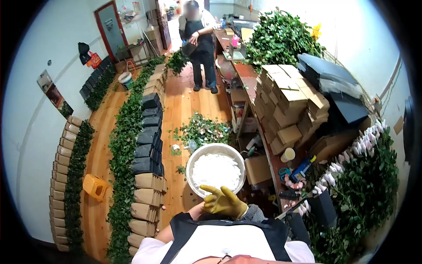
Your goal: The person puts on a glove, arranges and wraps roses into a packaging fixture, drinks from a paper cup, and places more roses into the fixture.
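While long row of leafy bundles (125, 145) runs well left of right hand (224, 203), brown cardboard stack (285, 97) rises beyond it, off to right. Tub (190, 169) sits just ahead of hands, white contents (215, 170) nearly filling it. Yellow glove (235, 208) covers right hand, fingers spread, nothing seen in grasp. Left forearm (194, 214) reaches in behind glove; left hand hidden, cannot tell its grip. Step looks like fitting glove; next move probably calls for seating cuff, then reaching forward to tub.
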Available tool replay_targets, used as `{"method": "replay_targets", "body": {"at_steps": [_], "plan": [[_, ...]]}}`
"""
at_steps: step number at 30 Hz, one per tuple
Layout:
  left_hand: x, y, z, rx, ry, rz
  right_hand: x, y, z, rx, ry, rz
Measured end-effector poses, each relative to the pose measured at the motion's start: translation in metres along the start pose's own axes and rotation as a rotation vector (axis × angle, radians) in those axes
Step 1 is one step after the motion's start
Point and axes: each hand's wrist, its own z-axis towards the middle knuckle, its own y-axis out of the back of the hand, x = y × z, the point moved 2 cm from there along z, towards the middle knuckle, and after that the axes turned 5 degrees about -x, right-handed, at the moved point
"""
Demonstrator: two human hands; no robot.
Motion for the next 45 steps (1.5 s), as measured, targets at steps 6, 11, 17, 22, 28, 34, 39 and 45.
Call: {"method": "replay_targets", "body": {"at_steps": [6, 11, 17, 22, 28, 34, 39, 45], "plan": [[-0.007, 0.0, 0.009, 0.046, 0.043, 0.001, -0.009, -0.018, 0.015, 0.103, -0.05, -0.139], [-0.017, -0.022, 0.043, 0.212, 0.097, 0.072, -0.016, -0.023, 0.022, 0.189, -0.02, -0.185], [-0.006, -0.067, 0.078, 0.45, 0.218, 0.154, -0.035, 0.005, 0.024, -0.148, 0.161, -0.135], [0.014, -0.087, 0.076, 0.532, 0.326, 0.184, -0.034, 0.025, 0.015, -0.238, 0.321, -0.085], [0.046, -0.12, 0.074, 0.544, 0.424, 0.194, -0.035, 0.038, -0.036, -0.501, 0.56, 0.124], [0.095, -0.173, 0.112, 0.568, -0.003, 0.463, -0.001, -0.031, -0.165, -0.798, 0.873, -0.552], [0.052, -0.241, 0.135, 0.364, 0.085, 0.683, 0.002, -0.078, -0.342, -1.352, 1.253, -1.151], [0.051, -0.297, 0.204, 0.267, -0.096, 0.784, 0.012, -0.067, -0.478, -1.685, 0.822, -1.228]]}}
